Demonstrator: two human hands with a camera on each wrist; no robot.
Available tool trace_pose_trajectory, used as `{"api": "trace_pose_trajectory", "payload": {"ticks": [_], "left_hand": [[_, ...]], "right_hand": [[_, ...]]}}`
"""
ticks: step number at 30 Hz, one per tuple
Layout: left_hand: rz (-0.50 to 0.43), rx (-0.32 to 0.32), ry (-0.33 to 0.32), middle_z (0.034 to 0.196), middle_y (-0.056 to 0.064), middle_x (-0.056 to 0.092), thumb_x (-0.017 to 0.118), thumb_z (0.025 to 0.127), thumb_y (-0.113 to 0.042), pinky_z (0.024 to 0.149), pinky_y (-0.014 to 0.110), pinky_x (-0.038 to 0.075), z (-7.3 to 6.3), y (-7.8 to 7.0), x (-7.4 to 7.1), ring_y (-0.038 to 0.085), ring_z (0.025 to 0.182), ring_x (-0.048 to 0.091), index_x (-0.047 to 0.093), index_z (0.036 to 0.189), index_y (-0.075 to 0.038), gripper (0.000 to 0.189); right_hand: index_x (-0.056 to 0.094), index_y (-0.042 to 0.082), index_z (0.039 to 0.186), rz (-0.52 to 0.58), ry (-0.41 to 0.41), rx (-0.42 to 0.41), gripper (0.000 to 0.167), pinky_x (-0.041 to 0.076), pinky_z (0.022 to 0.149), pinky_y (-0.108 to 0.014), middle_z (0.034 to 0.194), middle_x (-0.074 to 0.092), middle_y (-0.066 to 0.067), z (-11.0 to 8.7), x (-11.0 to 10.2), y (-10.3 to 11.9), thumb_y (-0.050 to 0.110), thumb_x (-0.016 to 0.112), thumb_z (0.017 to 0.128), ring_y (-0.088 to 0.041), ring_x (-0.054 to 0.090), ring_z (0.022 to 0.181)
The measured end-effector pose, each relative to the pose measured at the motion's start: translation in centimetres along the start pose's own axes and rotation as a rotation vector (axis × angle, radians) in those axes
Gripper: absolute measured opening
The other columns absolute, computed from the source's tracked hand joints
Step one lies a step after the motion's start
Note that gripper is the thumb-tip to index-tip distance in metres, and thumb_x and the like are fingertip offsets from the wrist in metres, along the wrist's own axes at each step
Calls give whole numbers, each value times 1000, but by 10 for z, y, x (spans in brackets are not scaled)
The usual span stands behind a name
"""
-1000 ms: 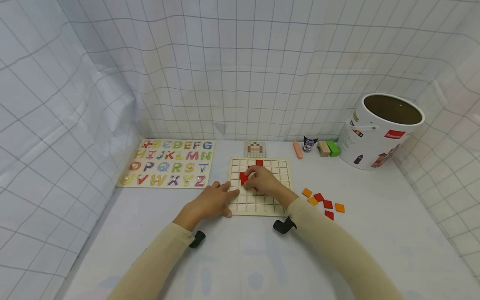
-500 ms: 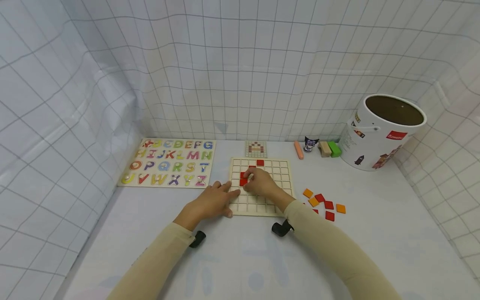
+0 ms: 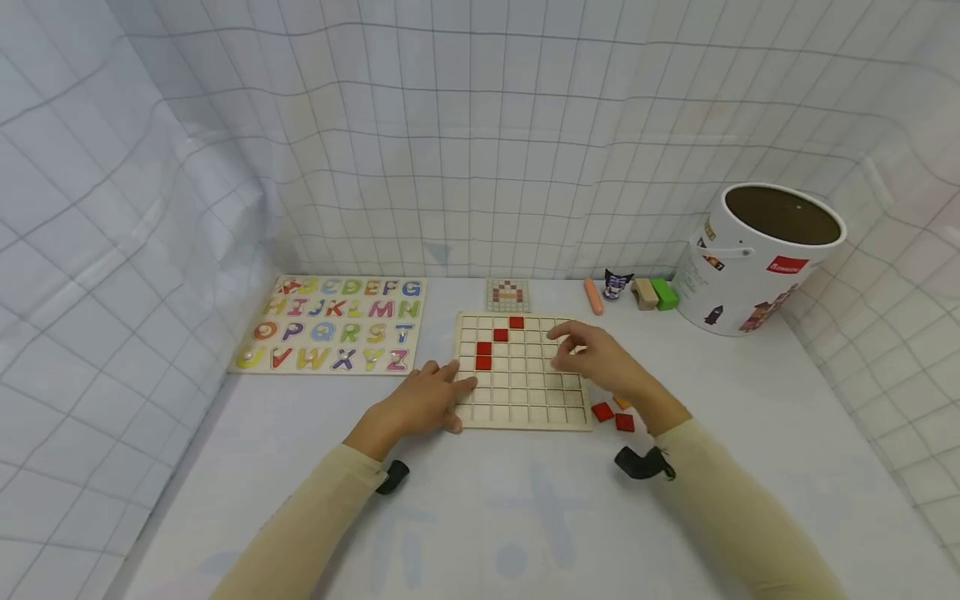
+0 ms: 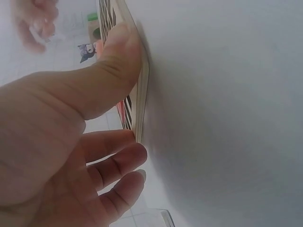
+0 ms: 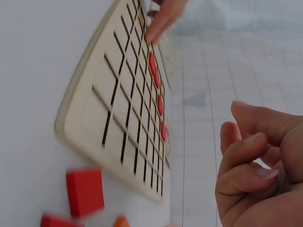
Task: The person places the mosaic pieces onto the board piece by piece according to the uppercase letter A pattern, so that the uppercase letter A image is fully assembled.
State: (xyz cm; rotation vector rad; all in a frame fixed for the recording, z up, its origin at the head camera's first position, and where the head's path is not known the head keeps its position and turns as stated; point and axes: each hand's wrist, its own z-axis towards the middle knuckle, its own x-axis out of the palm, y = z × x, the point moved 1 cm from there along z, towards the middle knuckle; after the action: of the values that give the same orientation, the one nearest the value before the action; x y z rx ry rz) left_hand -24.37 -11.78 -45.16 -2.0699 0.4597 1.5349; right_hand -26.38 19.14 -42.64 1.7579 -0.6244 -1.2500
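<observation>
A pale wooden grid board [image 3: 531,398] lies on the table in the head view, with several red square tiles [image 3: 483,362] in its cells, stepping diagonally towards the back. My left hand [image 3: 422,404] rests at the board's left edge, one finger reaching over the grid. In the left wrist view its thumb [image 4: 116,66] presses along the board's edge. My right hand [image 3: 606,360] hovers over the board's right side, fingers loosely bent. Nothing shows between its thumb and fingers in the right wrist view. Loose red tiles [image 3: 625,422] and an orange tile [image 3: 622,402] lie right of the board, partly hidden by this arm.
Behind the board lies a small pattern card [image 3: 508,295]. An alphabet puzzle [image 3: 337,325] is at the left. Along the back stand an orange stick [image 3: 593,297], a small figurine [image 3: 617,284], a wooden block [image 3: 644,293], a green block [image 3: 663,293] and a white bucket [image 3: 750,275].
My right hand has left the red tile at the board's left side and moved right across the grid. That tile now lies in its cell. The left hand has stayed in place.
</observation>
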Motion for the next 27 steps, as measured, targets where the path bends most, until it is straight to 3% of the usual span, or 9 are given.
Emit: {"api": "trace_pose_trajectory", "payload": {"ticks": [6, 10, 13, 17, 22, 27], "left_hand": [[0, -8, 0, 161, 18, 37, 81, 85, -40, 110, 57, 39, -1, -1, 1, 38, 132, 44, 49, 153, -21, 77], [-1, -11, -4, 161, 19, 37, 81, 86, -39, 109, 56, 39, -1, -1, 1, 38, 132, 44, 49, 153, -20, 77], [-2, -10, -10, 161, 20, 37, 81, 86, -39, 109, 57, 40, -3, 0, 0, 39, 132, 44, 50, 153, -20, 76], [-2, -2, -15, 160, 21, 37, 80, 86, -38, 109, 57, 40, -3, 0, 0, 40, 132, 44, 50, 153, -20, 76], [0, 10, -15, 160, 20, 38, 80, 86, -39, 108, 57, 41, -2, 0, 0, 40, 132, 45, 50, 153, -19, 76], [2, 8, -17, 160, 20, 38, 80, 85, -40, 108, 57, 41, -2, 0, 0, 39, 132, 45, 50, 153, -20, 76]], "right_hand": [[56, 7, 139, -10, -44, 190, 45, 50, 63, -33, 106, 58, -15, -43, -57, -38, 22, 69, 98, -34, 55, 81], [55, 7, 140, 2, -50, 252, 48, 53, 70, -32, 109, 58, -16, -62, -71, -58, 21, 70, 97, -30, 56, 88], [57, 7, 137, 17, -20, 250, 46, 54, 77, -33, 109, 57, -15, -67, -67, -65, 20, 72, 96, -31, 57, 98], [61, 7, 132, 4, 41, 213, 41, 52, 72, -30, 103, 55, -12, -67, -52, -67, 16, 74, 94, -28, 55, 95], [65, 7, 128, -99, 121, 152, 39, 46, 70, -28, 96, 52, -8, -64, -36, -65, 17, 76, 91, -24, 50, 95], [69, 10, 120, -217, 129, 126, 36, 43, 67, -29, 91, 53, -4, -60, -28, -64, 18, 81, 88, -22, 50, 90]]}}
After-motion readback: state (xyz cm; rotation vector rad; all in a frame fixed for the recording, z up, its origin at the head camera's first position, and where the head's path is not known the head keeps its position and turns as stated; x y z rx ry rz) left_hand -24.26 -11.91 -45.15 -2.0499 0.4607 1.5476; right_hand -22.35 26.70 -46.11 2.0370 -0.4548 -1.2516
